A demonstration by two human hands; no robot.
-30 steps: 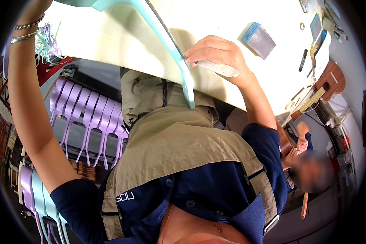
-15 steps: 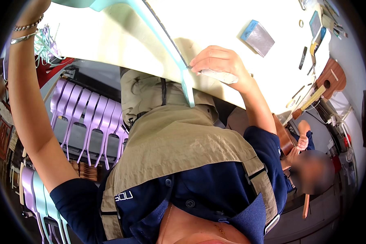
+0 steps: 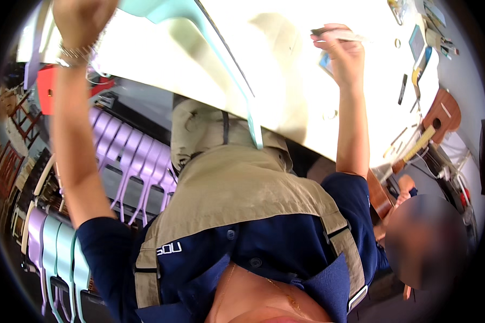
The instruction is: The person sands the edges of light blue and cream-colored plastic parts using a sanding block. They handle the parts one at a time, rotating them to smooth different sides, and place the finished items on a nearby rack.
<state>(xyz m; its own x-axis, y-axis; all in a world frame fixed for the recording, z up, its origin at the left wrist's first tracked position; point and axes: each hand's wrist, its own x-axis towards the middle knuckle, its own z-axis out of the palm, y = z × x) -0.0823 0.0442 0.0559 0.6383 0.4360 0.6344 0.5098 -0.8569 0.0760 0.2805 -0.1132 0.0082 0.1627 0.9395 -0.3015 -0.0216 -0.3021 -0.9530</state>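
A mint-green instrument neck [image 3: 229, 62] with a dark edge strip lies slantwise across the pale table. Its narrow end hangs over the near table edge by my apron, and its wide part is cut off by the top of the picture. Above the table at the right, my right hand [image 3: 347, 56] grips a slim hand tool [image 3: 354, 36] with a dark tip and a pale, wrapped-looking handle. It is apart from the neck. My left hand [image 3: 84, 24] is at the upper left, left of the neck's wide part; motion blur and the picture's top edge hide its fingers.
A block with blue [image 3: 324, 63] is mostly hidden behind my right hand. Lilac instrument pieces [image 3: 129, 148] stand in a row left below the table; mint ones [image 3: 51, 242] hang nearby. A red box [image 3: 46, 89] is at left. A co-worker's arm [image 3: 405, 188] and a wooden instrument [image 3: 379, 196] are at right.
My right hand has lifted away from the neck's narrow end, moving right and farther over the table with the tool. My left hand has moved right into view. The neck looks nearly unmoved.
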